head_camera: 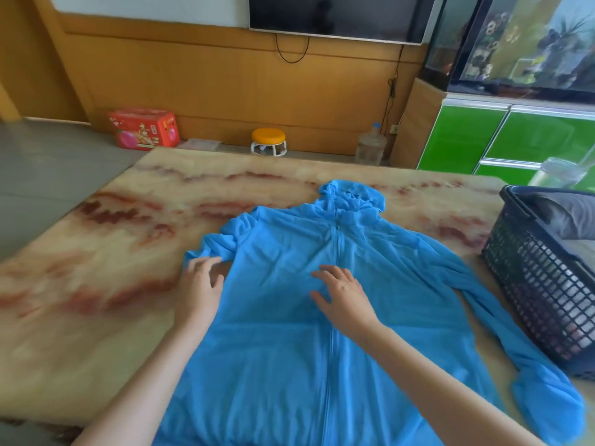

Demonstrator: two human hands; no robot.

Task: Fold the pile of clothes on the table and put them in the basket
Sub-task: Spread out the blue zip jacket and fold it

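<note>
A wide table (96, 236) with a cream and red marble pattern fills the view, and a thin, bright blue hooded jacket (289, 349) lies spread flat across its middle and near edge, front side up, with a closed zip running down its centre. The jacket's long axis runs from near to far: the hem sits closest to the person and the crumpled hood points away, toward the far wall. Its sleeve on the right stretches down alongside the body, the cuff ending near the front corner, just beside a dark plastic lattice basket (541, 300) standing at the table's right edge with a grey folded garment (566, 217) inside. The other sleeve is bunched up at the shoulder. The right hand (341, 291) lies flat on the chest over the zip, fingers spread wide; the left hand (199, 284) has loosely straight, spread fingers touching the bunched sleeve's end
</note>
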